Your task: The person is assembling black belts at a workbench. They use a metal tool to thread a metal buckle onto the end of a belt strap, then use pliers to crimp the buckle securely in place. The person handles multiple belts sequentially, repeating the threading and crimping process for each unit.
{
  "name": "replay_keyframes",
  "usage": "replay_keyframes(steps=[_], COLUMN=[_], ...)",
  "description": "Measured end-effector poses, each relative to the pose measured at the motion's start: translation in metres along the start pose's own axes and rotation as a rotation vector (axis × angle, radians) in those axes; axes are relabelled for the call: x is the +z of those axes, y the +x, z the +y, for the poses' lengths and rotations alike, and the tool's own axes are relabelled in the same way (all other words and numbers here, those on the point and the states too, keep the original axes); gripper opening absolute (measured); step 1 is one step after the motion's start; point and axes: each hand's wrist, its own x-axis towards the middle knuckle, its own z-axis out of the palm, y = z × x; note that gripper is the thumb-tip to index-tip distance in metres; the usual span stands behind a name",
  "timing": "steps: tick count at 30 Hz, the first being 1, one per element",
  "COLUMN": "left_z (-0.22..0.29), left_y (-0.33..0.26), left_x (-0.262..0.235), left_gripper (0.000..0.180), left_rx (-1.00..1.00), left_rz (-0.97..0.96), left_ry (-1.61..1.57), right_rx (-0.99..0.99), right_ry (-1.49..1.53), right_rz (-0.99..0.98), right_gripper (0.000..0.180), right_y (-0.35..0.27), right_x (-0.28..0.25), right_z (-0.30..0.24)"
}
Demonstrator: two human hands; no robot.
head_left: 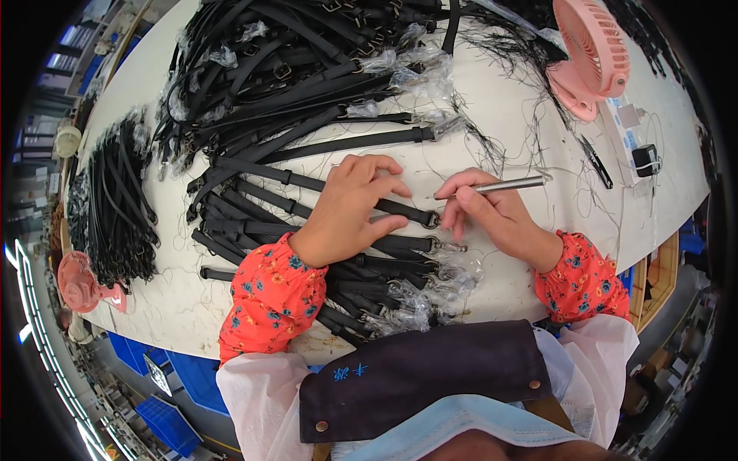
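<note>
A black strap (403, 209) with a metal buckle (433, 220) at its right end lies across a fan of similar straps. My left hand (350, 201) is over this strap, its fingers bent but spread apart; the strap passes beneath it and shows again between thumb and fingers. Pinched in my right hand (496, 213) is a slim metal pen-shaped tool (511, 184) with a thin cord at its rear end. The tool's tip points left, just above the buckle end, and is hard to make out. Clear plastic wrap (457, 284) covers several strap ends nearby.
A large heap of black straps (269, 77) fills the far side, and a smaller bundle (115, 200) lies left. Pink fans (588, 54) stand far right and left. A black-handled cutter (596, 163) and a white power strip (626, 138) lie at right, among loose threads.
</note>
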Motion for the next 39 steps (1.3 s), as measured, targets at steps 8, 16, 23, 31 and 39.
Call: replay_keyframes(steps=[8,16,23,31,39], left_z=[-0.001,0.008,0.003,0.003,0.001], left_y=[0.001,0.002,-0.001,0.002,0.002], left_x=[0.005,-0.001,0.017,0.007,0.009], left_gripper=[0.025,0.024,0.021,0.007,0.008], left_rx=[0.126,-0.202,0.035,-0.219,-0.245], left_rz=[0.013,-0.082,0.006,-0.084,-0.070], left_ry=[0.155,-0.295,-0.174,-0.365,-0.390], right_rx=[-0.350,-0.272,-0.231,0.075,0.100], right_ry=[-0.438,-0.370,0.064,-0.038,-0.067], right_rz=[-0.053,0.053,0.058,-0.079,-0.073], right_gripper=[0.025,0.027,0.030,0.029,0.030], right_y=[0.001,-0.002,0.000,-0.001,0.000], right_x=[0.002,-0.006,-0.008,0.000,0.001], right_z=[0.001,-0.003,0.005,-0.007,-0.006])
